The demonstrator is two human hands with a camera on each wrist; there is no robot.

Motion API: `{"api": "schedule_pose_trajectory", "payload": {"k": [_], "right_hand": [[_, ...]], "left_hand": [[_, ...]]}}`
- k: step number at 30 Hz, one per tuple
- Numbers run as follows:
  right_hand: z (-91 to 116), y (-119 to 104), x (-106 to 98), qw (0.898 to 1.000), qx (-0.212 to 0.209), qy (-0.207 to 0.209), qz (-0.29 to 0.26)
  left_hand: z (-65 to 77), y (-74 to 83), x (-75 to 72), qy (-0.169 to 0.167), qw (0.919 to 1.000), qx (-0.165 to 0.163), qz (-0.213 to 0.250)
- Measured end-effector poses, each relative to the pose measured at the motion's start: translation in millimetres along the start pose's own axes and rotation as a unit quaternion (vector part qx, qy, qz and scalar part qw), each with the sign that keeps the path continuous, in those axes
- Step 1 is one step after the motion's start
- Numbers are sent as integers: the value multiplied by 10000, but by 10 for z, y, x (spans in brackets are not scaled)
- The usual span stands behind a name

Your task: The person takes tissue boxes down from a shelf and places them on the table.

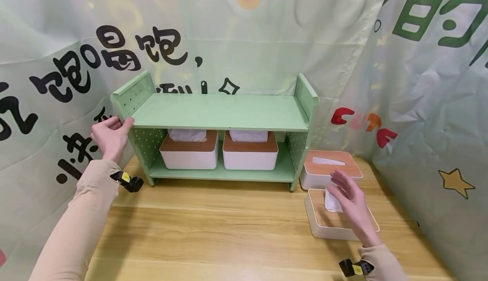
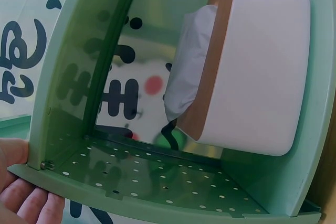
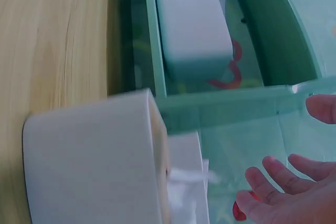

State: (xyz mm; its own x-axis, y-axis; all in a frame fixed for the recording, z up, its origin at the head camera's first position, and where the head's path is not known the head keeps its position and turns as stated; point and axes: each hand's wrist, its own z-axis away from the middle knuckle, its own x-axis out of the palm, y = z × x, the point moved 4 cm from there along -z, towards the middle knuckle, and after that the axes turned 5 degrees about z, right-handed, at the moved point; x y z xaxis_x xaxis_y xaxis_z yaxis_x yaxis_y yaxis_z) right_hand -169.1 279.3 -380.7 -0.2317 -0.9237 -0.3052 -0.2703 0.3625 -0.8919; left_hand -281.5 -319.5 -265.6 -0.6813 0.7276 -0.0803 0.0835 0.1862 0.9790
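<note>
A green two-tier shelf rack (image 1: 221, 111) with perforated side panels stands on the table. My left hand (image 1: 110, 139) grips its left side panel (image 2: 157, 177), thumb on one side and fingers on the other. On the lower tier sit two white tissue boxes, a left one (image 1: 188, 159) and a right one (image 1: 249, 159), with wood-coloured lids and tissue showing on top. To the right of the rack are a rear tissue box (image 1: 314, 169) and a front tissue box (image 1: 331, 232). Over the front one hovers my right hand (image 1: 352, 205), fingers spread and holding nothing.
The wooden table (image 1: 213, 226) extends in front of the rack. Printed cloth (image 1: 244, 56) hangs behind and at both sides, close to the rack's left panel. The rear right tissue box stands close against the rack's right panel (image 1: 305, 111).
</note>
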Motion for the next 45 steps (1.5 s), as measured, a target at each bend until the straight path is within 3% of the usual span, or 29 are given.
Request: {"api": "schedule_pose_trajectory", "payload": {"k": [6,16,28,45], "right_hand": [[0,-82,139,9970,-461,-86,-609],[9,-155,367,9855,-697,-645,-1406],[-31,-166,749,9696,-325,-1193,-2110],[-247,-98,1080,9749,35,-1058,-1958]], "left_hand": [[7,7,-2,0,10000,21,0],[-6,-10,-1,-6,10000,-22,29],[-4,-7,-11,37,10000,42,43],[14,-4,-6,20,10000,86,31]]}}
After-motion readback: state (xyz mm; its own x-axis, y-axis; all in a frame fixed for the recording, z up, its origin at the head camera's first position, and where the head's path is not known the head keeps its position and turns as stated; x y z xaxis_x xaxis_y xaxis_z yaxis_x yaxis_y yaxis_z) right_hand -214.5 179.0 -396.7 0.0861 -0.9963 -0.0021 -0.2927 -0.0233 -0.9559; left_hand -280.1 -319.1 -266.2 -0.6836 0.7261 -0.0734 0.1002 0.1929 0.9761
